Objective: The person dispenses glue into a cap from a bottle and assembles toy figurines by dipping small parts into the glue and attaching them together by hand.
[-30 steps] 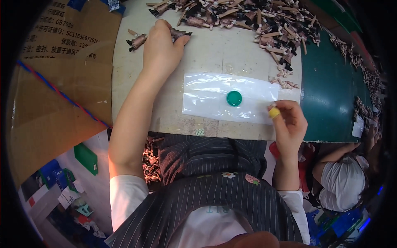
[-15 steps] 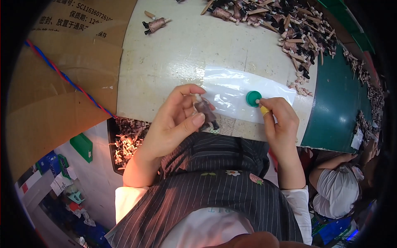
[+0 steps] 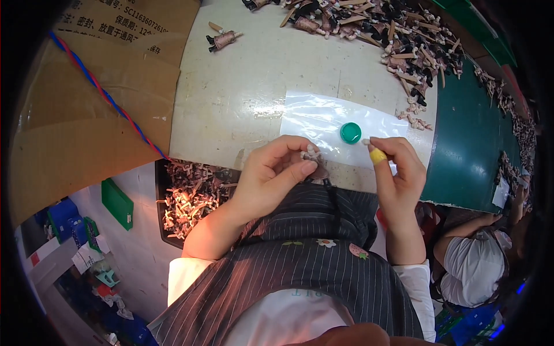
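My left hand (image 3: 266, 180) is closed round a small figurine (image 3: 315, 166) with a pale top, a brownish body and dark legs pointing down. Its lower part shows just above my apron. Thumb and forefinger of my right hand (image 3: 404, 176) pinch a tiny pale piece (image 3: 366, 142), too small to make out. Yellow tape (image 3: 378, 155) wraps one finger of that hand. Just left of the pinched piece stands a round green cap (image 3: 350, 133), apart from my fingers. It rests on a glossy white sheet (image 3: 309, 118) on the pale table.
Several similar figurines (image 3: 398, 60) lie heaped at the far right, and a lone figurine (image 3: 222, 40) lies far left. Some pale small parts (image 3: 416, 118) lie beside the sheet. A cardboard box (image 3: 115, 75) and a bin of parts (image 3: 193, 202) are at my left. Another person's sleeve (image 3: 476, 268) shows right.
My right hand has drawn the tiny piece slightly away from the green cap. My left hand has moved right and turned the figurine, its pale top now facing up.
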Available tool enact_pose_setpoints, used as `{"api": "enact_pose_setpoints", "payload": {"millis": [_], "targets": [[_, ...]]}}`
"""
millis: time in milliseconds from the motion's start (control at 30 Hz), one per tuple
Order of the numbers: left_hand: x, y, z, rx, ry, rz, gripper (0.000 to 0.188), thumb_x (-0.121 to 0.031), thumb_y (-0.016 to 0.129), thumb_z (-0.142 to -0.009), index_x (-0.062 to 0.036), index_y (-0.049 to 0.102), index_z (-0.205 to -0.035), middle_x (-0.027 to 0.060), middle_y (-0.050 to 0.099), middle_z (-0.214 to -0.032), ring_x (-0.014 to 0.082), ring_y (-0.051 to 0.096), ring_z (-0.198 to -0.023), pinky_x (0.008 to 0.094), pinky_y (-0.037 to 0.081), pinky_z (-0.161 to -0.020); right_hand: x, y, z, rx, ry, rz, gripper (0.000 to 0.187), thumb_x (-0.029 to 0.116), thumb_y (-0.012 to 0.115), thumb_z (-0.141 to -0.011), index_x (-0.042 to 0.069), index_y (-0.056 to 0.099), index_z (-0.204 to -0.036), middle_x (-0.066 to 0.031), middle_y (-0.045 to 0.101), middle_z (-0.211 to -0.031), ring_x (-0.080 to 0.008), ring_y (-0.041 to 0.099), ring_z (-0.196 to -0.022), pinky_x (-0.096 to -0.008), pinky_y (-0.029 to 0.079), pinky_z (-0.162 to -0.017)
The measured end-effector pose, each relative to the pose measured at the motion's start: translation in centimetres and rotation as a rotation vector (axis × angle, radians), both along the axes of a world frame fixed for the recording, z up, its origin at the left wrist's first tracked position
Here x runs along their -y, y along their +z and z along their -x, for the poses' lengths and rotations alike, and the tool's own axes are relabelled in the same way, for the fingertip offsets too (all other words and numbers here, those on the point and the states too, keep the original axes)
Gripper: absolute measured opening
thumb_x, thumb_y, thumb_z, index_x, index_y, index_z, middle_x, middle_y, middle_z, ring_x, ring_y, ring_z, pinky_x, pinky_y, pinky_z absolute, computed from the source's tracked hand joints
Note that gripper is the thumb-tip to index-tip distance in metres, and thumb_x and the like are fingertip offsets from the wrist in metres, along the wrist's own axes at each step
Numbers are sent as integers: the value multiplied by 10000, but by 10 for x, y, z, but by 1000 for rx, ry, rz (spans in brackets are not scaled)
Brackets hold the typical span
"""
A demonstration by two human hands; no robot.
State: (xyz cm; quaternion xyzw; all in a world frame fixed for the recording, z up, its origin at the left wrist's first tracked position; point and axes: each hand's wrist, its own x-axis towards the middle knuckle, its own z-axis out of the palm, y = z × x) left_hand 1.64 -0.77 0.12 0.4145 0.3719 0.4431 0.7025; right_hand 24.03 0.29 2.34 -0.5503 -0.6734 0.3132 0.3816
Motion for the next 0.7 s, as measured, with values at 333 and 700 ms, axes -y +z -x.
{"api": "enact_pose_setpoints", "payload": {"millis": [333,700], "targets": [[1,-1,-20,70,-29,-149,243,30,558,-909,42,555,-1151,118,596,-1085,190,630,-963,311,521,-881,15,0,13,-452,149,123,140,-46,598,-846,-34,642,-978,-129,648,-917,-200,628,-834,-272,492,-728],[0,9,-23,-569,54,-653,279,-9,644,-817,37,608,-1090,180,637,-963,333,620,-825,366,490,-713,15,2,9,-174,229,-20,180,-76,627,-772,-39,663,-944,-153,633,-841,-243,634,-712,-292,500,-607]]}}
